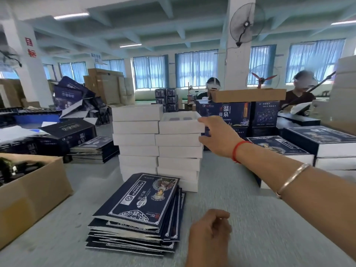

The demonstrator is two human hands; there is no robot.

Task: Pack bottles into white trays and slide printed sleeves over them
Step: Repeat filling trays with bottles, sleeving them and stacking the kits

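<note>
Two stacks of white trays stand side by side on the grey table [250, 218], and the right hand [219, 135] reaches out to the top tray [180, 123] of the right-hand stack. The fingers lie over the tray's right end at its upper corner while the thumb sits lower, against the edge of the tray below; the fingers curve onto the tray's end, so the hand grasps it at that corner. This top tray sits slightly skewed on its stack, open side up, with dark cut-outs visible inside. A red string and a metal bangle [290, 180] circle the right forearm.

The left hand [210, 230] hovers low over the table near the person, fingers loosely curled and holding nothing. Just left of it lies a pile of flat printed sleeves [138, 207], dark blue with white ornament, fanned unevenly. The pile lies directly in front of the tray stacks, touching their base.

At the far left stands a cardboard box [32, 191] with dark items inside, too blurred to identify. Finished dark-blue boxes [319, 139] are stacked at right.
</note>
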